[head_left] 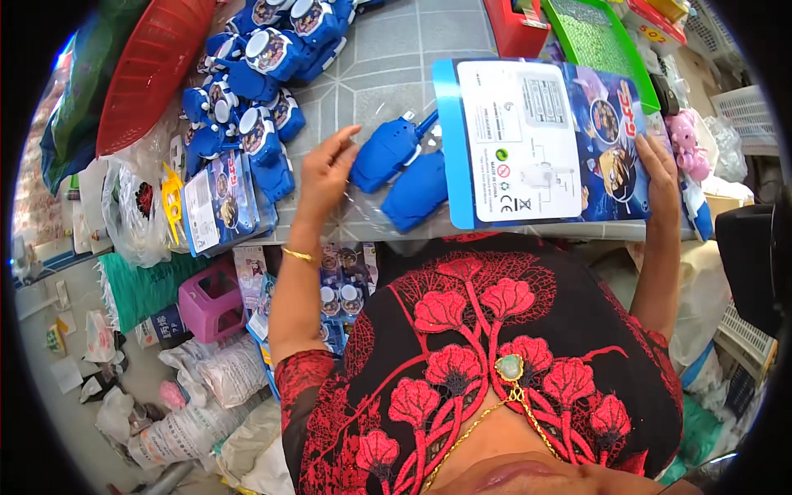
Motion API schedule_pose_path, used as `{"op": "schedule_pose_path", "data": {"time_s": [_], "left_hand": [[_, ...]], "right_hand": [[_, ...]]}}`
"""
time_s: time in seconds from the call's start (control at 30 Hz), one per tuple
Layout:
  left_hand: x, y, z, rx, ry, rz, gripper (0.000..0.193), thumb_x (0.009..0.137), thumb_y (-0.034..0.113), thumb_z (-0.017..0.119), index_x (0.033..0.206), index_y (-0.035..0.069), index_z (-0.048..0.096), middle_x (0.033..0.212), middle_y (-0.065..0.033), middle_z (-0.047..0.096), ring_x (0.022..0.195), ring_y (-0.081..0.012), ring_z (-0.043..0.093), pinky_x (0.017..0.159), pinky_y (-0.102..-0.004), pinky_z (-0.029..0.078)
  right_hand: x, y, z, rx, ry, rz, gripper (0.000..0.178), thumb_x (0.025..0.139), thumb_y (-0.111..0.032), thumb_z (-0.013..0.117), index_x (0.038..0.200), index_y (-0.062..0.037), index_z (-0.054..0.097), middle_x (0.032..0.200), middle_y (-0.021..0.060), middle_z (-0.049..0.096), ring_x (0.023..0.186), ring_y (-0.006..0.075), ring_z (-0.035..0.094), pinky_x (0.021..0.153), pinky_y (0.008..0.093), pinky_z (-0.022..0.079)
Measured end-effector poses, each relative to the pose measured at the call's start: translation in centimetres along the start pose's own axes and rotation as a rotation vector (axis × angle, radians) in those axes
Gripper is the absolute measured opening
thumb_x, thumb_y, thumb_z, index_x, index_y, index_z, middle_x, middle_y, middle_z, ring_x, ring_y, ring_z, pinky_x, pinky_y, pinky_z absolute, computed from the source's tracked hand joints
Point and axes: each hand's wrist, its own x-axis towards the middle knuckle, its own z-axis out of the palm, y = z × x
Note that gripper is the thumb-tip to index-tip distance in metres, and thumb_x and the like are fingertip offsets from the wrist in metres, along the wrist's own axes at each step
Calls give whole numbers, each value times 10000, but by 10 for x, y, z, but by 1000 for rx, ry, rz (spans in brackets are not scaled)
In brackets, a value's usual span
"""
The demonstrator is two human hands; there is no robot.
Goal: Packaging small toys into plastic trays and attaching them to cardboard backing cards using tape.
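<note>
Two blue toys (386,155) shaped like walkie-talkies lie back side up in a see-through plastic blister (363,206) over the table. My left hand (326,169) is at the blister's left edge, its thumb and fingers closing on the plastic. A blue printed backing card (521,136), with a white panel and cartoon pictures, overlaps the right end of the blister and hides part of the toys. At the card's right edge, my right hand (658,177) grips it, fingers on top; the thumb is hidden.
Loose blue toys with white dials (268,54) are heaped on the table's left, beside packed cards (216,202) and a red basket (153,70). Behind the card stand a red tape dispenser (518,29) and a green tray (590,33). A pink figurine (687,144) sits right.
</note>
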Motion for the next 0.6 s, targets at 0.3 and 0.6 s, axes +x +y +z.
{"op": "schedule_pose_path", "data": {"time_s": [0.3, 0.6], "left_hand": [[54, 17, -2, 199, -187, 167, 186, 829, 32, 562, 991, 37, 654, 856, -92, 636, 738, -198, 587, 668, -266, 454], [49, 10, 1, 139, -124, 161, 176, 829, 2, 570, 980, 28, 656, 784, -62, 593, 682, -121, 528, 617, -222, 413]], "right_hand": [[-27, 41, -23, 50, -48, 177, 204, 921, -142, 525, 1029, 13, 600, 924, 32, 648, 763, 54, 596, 680, 177, 474], [-23, 47, -24, -44, -34, 171, 214, 927, -160, 526, 1022, 17, 601, 901, 23, 641, 720, 39, 568, 643, 175, 457]]}}
